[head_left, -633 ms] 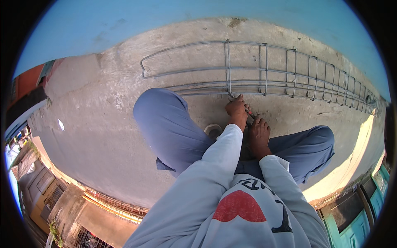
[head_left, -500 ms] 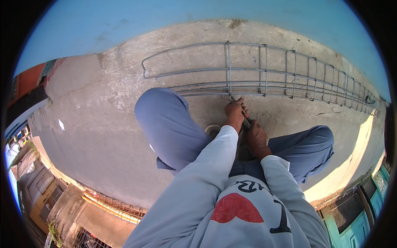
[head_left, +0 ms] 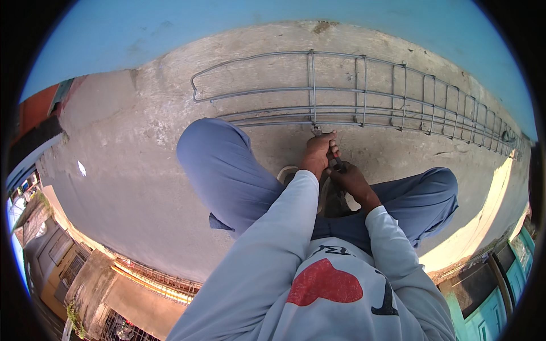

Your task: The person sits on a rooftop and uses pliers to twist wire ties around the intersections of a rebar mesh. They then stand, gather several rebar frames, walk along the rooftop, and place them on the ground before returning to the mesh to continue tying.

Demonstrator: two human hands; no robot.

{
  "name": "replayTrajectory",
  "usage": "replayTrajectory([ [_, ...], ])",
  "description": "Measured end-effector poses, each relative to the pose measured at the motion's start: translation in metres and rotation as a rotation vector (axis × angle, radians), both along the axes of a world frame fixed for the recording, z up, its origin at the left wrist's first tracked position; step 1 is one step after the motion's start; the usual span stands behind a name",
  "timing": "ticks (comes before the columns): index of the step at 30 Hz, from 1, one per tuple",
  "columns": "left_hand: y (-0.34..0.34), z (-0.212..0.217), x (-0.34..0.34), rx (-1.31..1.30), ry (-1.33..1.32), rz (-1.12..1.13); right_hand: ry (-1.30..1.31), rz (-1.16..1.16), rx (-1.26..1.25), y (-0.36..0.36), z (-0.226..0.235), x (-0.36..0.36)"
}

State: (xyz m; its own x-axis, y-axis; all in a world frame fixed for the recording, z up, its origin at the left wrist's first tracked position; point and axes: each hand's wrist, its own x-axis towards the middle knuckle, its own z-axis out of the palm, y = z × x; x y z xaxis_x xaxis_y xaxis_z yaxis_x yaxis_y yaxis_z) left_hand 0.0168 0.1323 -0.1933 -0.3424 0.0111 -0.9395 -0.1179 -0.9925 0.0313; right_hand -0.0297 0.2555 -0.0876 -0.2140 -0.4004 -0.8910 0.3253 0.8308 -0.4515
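Observation:
A long cage of steel rebar (head_left: 313, 99) lies on the concrete beyond my knees, its bars joined by stirrups. My left hand (head_left: 318, 152) is closed around the upper part of dark-handled pincers (head_left: 340, 165), just below the cage's near bar. The head of the pincers is by that bar, under the first stirrup; whether it grips a wire is too small to tell. Lower on the handles, my right hand (head_left: 351, 179) is closed as well. Both hands partly cover the tool.
My bent knees (head_left: 219, 165) flank my hands, with a shoe (head_left: 286, 175) between them. A blue wall (head_left: 250, 31) runs behind the cage. A low ledge (head_left: 153, 284) stands at the lower left, and a teal door (head_left: 489, 315) at the lower right.
The right hand has come up closer to the left, and the pincers' handles have shifted with it. The cage sits slightly higher in the picture.

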Motion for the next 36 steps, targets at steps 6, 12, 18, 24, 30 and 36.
replayTrajectory([
  [6,0.02,-0.015,-0.023,-0.265,-0.376,-0.004,0.917,0.46,0.14,0.015,-0.044,0.049],
  [12,-0.01,0.005,-0.001,-0.102,-0.156,-0.229,-0.034,0.032,-0.039,0.019,-0.046,0.018],
  [18,-0.012,-0.044,0.031,0.194,0.377,0.139,-1.016,-0.53,-0.144,0.01,-0.031,0.004],
  [24,0.001,-0.009,-0.007,-0.234,-0.293,-0.297,-0.178,-0.213,0.053,0.01,-0.016,0.017],
  [30,0.009,-0.004,-0.013,-0.755,-0.531,-0.457,-0.431,-0.254,-0.025,0.006,-0.029,0.024],
  [36,-0.033,0.055,-0.001,-0.753,-0.201,-0.763,-0.778,-0.596,-0.136,0.006,0.013,0.009],
])
